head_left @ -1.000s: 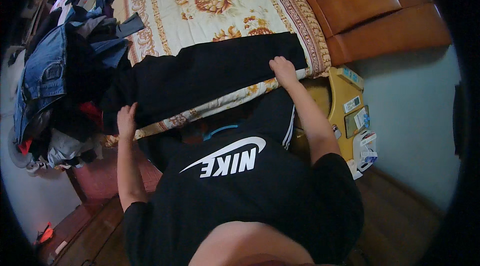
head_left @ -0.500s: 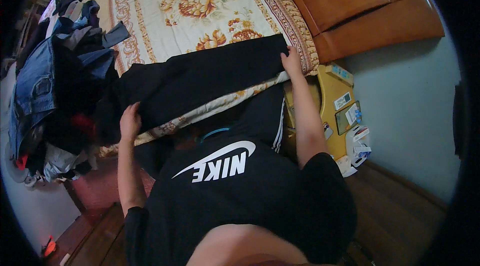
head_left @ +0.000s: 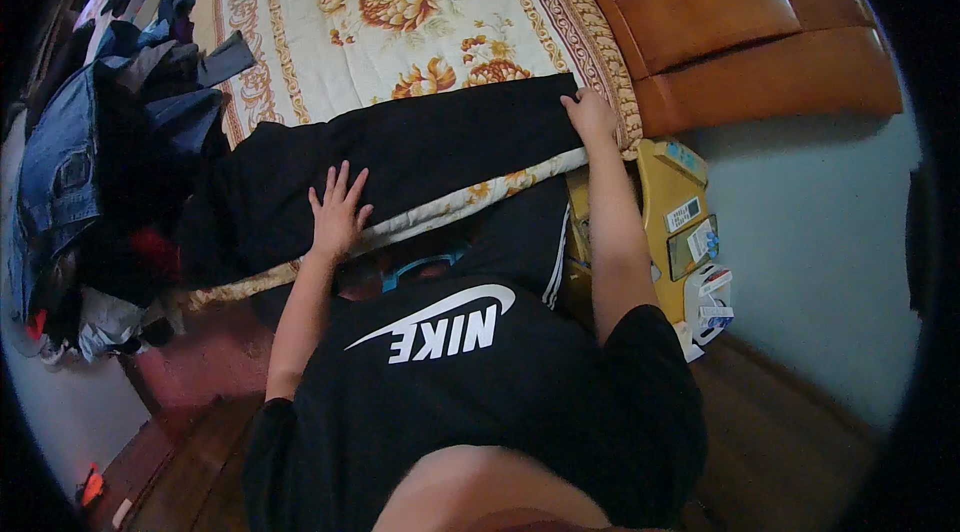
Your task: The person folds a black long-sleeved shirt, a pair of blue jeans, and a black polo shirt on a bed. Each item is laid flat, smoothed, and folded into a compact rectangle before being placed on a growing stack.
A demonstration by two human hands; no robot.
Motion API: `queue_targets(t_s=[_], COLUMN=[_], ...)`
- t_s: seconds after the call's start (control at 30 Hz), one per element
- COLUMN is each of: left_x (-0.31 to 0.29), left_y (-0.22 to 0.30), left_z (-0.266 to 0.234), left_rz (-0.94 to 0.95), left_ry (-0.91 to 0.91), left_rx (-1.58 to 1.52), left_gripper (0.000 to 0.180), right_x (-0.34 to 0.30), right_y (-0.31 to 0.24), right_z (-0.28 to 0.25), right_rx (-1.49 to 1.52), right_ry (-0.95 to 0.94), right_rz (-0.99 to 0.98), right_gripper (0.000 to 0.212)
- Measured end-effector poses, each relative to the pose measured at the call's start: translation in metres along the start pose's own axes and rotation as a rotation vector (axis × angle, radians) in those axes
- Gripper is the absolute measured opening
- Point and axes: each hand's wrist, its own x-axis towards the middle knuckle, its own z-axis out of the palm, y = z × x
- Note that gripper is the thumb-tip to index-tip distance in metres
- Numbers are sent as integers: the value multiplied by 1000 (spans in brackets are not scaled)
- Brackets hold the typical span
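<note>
Black garment point(head_left: 400, 157) lies stretched long along the near edge of the bed point(head_left: 330, 42), across the floral cover, roughly flat from the clothes pile point(head_left: 90, 162) on your left to the corner by the headboard point(head_left: 740, 22) on your right.

Your left hand point(head_left: 338, 210) is flat on it, fingers spread, palm down, near the middle-left of the cloth. No grip, just pressing. Your right hand point(head_left: 590, 115) sits at the far right end of the garment, fingers on the cloth edge. Cannot tell if it pinches the fabric or only rests on it.

Progress, as a judgement: the laying-out looks mostly done. The piece reads as one long, narrow band, so it looks folded lengthwise, though the layers are too dark to make out. Surface looks fairly smooth under your hands. The left end, by the pile, looks bunched and is not clearly squared off. What seems left: flatten that end, then any cross-folds to make it compact. No finished folded stack shows on the bed.

The pile on the left looks unsorted, jeans and dark items heaped together. Yellow nightstand point(head_left: 665, 192) by your right arm holds small boxes.
</note>
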Motion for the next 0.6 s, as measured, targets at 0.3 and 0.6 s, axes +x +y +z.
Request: queue_targets(t_s=[0.3, 0.6], left_x=[77, 115], left_y=[-66, -142], left_z=[-26, -73], left_rz=[-41, 24], left_ry=[337, -335], left_rx=[34, 197], left_gripper=[29, 37], right_x=[23, 31], right_y=[43, 20], right_z=[54, 44], right_rx=[77, 36], right_ry=[43, 187], right_rz=[-100, -197], right_gripper=[49, 42])
